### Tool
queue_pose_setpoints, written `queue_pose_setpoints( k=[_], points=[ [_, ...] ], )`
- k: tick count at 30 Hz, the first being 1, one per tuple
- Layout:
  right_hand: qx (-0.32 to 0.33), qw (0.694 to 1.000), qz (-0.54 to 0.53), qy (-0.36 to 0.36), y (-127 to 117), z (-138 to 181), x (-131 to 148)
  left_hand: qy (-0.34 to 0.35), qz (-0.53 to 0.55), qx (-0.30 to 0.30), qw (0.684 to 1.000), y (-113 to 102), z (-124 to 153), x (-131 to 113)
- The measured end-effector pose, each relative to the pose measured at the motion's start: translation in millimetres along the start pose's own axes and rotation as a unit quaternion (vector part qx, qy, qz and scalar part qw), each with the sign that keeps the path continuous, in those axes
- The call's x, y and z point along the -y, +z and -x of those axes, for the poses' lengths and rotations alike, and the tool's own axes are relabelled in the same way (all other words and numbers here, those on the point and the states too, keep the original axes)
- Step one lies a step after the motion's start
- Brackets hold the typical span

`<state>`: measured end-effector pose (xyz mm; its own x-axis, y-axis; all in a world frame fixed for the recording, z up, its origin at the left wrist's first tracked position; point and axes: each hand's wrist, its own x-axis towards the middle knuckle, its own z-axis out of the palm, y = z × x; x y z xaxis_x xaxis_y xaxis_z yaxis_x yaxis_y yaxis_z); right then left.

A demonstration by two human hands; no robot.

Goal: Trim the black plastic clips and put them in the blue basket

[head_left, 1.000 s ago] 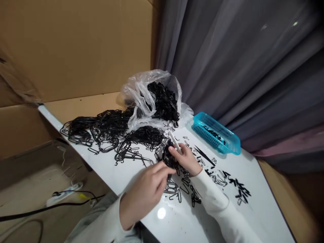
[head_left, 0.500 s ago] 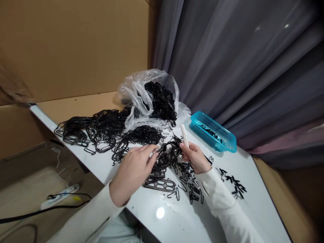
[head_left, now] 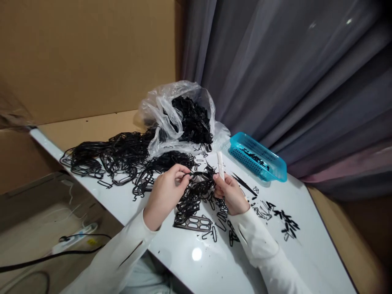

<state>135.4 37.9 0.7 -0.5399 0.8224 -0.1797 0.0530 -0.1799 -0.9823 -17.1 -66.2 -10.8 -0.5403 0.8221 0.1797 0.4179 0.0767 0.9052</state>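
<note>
My left hand point(head_left: 168, 195) pinches the end of a thin black strip point(head_left: 196, 173) between thumb and fingertips. My right hand point(head_left: 230, 192) is closed around a flat white stick point(head_left: 220, 162) that points up and away, and its fingers also touch the black tangle; the stick's lower end is hidden. Between and below the hands lies a heap of black plastic pieces point(head_left: 190, 200) with cut-out loops. One flat frame with oval openings point(head_left: 196, 223) lies at the near side of this heap.
A clear plastic bag point(head_left: 162, 106) full of black pieces stands behind. More tangled black pieces point(head_left: 118, 153) spread left. A blue basket point(head_left: 277, 171) holding small black parts sits back right. Small black parts point(head_left: 283, 218) lie on the white table point(head_left: 245, 261). A grey curtain point(head_left: 275, 73) hangs behind.
My left hand has closed into a pinch on a black strip, its fingers now turned towards my right hand. My right hand has shifted slightly left with the white stick.
</note>
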Motion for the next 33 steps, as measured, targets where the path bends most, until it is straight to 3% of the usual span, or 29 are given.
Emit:
queue_pose_setpoints(
  k=[7, 12, 21, 28, 33],
  points=[
    [-0.065, 0.995, 0.043, -0.064, -5, 2, 0, 0.012, 0.014, -0.008, 1.000, 2, 3, 8],
    [-0.096, 0.978, 0.102, -0.157, -2, 16, 11, 0.073, 0.047, -0.050, 0.995, 3, 4, 4],
    [-0.042, 0.974, 0.055, -0.217, 12, 30, 20, 0.098, 0.076, -0.135, 0.983, -1, 5, 2],
    [0.001, 0.947, 0.157, -0.279, 13, 37, 13, -0.044, 0.275, -0.055, 0.959, 1, 5, -1],
    [0.038, 0.921, 0.223, -0.317, 14, 38, 13, -0.096, 0.333, -0.039, 0.937, 2, 7, -4]
  ],
)
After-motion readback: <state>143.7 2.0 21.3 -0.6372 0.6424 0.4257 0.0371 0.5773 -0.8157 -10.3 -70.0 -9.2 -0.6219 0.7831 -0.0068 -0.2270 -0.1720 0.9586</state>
